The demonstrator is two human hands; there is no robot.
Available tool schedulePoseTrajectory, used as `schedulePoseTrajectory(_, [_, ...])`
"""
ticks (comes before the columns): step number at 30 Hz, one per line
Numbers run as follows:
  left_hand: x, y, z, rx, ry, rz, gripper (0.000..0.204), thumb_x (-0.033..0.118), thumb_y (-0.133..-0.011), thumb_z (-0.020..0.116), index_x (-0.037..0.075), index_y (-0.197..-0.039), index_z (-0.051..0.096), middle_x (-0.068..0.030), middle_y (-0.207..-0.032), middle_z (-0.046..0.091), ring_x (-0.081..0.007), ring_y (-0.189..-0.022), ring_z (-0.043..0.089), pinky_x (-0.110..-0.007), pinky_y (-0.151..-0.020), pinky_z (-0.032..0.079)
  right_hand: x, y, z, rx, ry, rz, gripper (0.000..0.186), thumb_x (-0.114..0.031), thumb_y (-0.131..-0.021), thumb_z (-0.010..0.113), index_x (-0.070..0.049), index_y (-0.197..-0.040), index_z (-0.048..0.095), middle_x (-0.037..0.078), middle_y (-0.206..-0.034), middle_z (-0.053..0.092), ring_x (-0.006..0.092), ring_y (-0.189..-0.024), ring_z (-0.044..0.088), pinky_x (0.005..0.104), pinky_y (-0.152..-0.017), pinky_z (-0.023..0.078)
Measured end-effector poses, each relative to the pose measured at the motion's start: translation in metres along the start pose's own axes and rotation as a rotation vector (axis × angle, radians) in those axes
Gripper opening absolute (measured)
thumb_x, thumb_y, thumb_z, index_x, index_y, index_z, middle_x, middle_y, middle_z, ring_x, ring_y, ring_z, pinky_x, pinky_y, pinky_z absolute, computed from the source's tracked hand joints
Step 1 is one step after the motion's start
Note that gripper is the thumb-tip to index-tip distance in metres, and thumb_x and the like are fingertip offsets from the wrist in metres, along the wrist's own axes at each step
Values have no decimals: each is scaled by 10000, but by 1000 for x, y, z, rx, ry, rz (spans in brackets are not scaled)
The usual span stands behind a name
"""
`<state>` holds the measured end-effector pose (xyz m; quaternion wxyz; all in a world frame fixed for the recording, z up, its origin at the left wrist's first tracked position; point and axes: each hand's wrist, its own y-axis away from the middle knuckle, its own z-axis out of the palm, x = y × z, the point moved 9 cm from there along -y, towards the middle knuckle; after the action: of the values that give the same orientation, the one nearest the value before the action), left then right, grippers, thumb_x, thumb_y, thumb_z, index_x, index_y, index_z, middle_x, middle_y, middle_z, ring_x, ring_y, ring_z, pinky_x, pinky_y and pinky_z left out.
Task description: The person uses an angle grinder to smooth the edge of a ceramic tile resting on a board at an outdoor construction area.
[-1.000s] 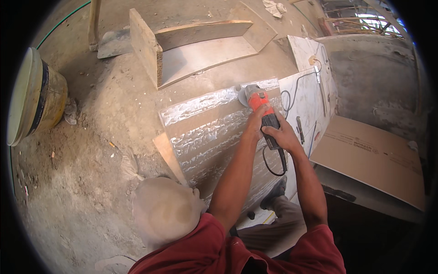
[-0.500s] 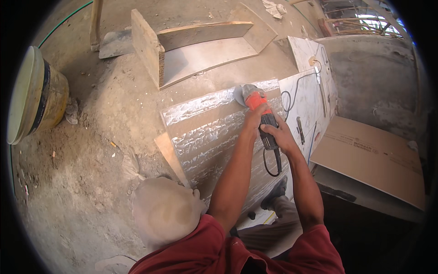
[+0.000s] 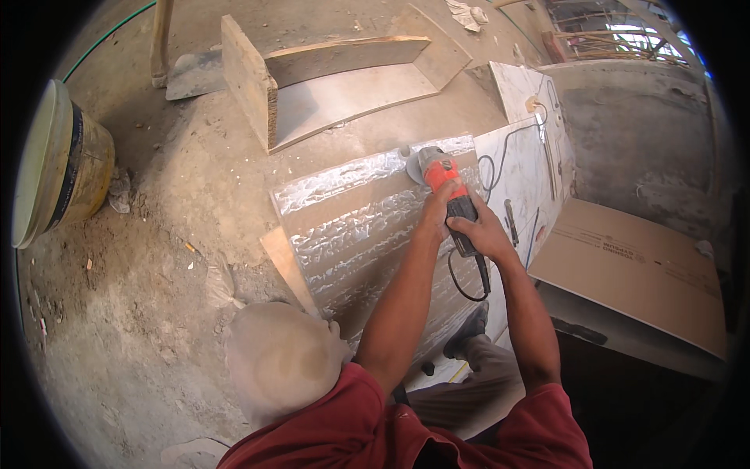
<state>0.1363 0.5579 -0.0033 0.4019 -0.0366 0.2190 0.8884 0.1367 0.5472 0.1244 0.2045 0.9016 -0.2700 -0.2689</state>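
Both of my hands grip an orange and black angle grinder. My left hand is wrapped round its left side, near the orange part. My right hand is closed on the black handle, lower and to the right. The grey disc lies over the far edge of a tile panel whose upper face carries silvery wrinkled strips and brown bands. Just left of the disc, a small rounded notch shows in that edge. Where the disc meets the panel cannot be made out clearly.
A wooden trough-like form lies beyond the panel. A dirty bucket stands at left. White marbled tile with a dark power cord lies to the right, near a brown board. My shoe is beside the panel.
The grinder has shifted slightly right and down with both hands on it, and its tail cord has swung right. The notch in the panel's edge now shows beside the disc.
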Motion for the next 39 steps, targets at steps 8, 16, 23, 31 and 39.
schedulePoseTrajectory(8, [10,3,-5,48,-62,57,308,258,-854,700,16,-1032,633,-75,-855,648,-196,-691,659,-347,-617,562,16,-6,6,4,-16,-9,911,-282,-769,728,10,-1516,296,226,-1240,616,276,-1114,620,336,-962,465])
schedulePoseTrajectory(16, [17,10,-2,103,-101,59,291,234,-854,692,-4,-1012,636,-90,-831,646,-205,-661,658,-366,-569,559,9,-4,9,-57,-207,20,867,-204,-805,717,28,-1518,281,165,-1184,629,202,-1035,611,305,-911,481])
schedulePoseTrajectory(23, [6,-2,-2,-12,-16,18,330,277,-879,668,23,-1073,586,-88,-845,637,-212,-684,661,-358,-611,569,2,-4,4,-24,-42,27,883,-251,-777,722,-7,-1518,307,205,-1200,633,254,-1078,629,331,-947,472])
schedulePoseTrajectory(31, [11,9,2,-3,-110,6,363,296,-892,660,41,-1127,551,-86,-885,630,-204,-730,665,-351,-643,574,9,-3,7,-17,-103,-10,872,-236,-788,719,-10,-1521,304,189,-1206,632,246,-1081,622,330,-954,466])
schedulePoseTrajectory(39, [9,10,-1,123,-85,45,308,247,-846,703,-8,-1006,639,-90,-827,647,-207,-645,655,-360,-571,554,12,0,5,-51,-156,61,846,-203,-806,713,0,-1518,304,163,-1183,630,199,-1057,608,306,-926,475])
